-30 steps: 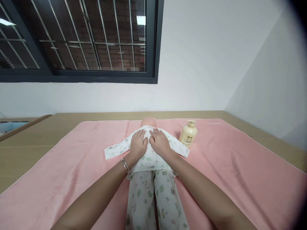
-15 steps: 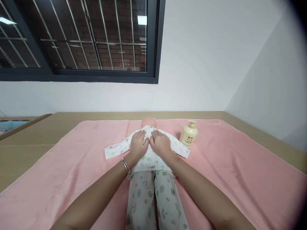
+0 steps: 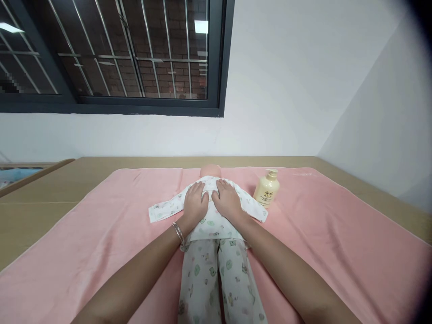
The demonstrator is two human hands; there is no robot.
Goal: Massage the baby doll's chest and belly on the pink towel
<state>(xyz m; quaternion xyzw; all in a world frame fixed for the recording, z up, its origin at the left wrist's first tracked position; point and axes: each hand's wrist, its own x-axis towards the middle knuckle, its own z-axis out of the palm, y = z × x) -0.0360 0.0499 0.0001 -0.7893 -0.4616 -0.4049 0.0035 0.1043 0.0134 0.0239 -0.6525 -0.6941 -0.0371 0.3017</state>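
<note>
A baby doll (image 3: 216, 228) in white printed pajamas lies lengthwise before me, its bald head (image 3: 210, 171) at the far end and no face showing. Its sleeves stretch out to both sides, and its trouser legs (image 3: 232, 274) run toward me. Flat on the left of its upper body rests my left hand (image 3: 195, 202), open, with silvery bangles at the wrist. My right hand (image 3: 227, 200) lies open on the right side, mirroring the left. Both palms touch the pajama top, with a narrow gap between the thumbs. Neither hand grips anything.
A pale yellow pump bottle (image 3: 267, 189) stands just beyond the doll's right-hand sleeve. Under the doll spreads a pink blanket (image 3: 111, 252) on a wooden surface (image 3: 43, 193). Behind are a white wall (image 3: 270, 90) and a dark-framed window (image 3: 216, 54) with bars.
My hands have drifted slightly apart, the thumbs and fingers now wider from each other on the doll's upper body. The doll and the bottle stay where they were.
</note>
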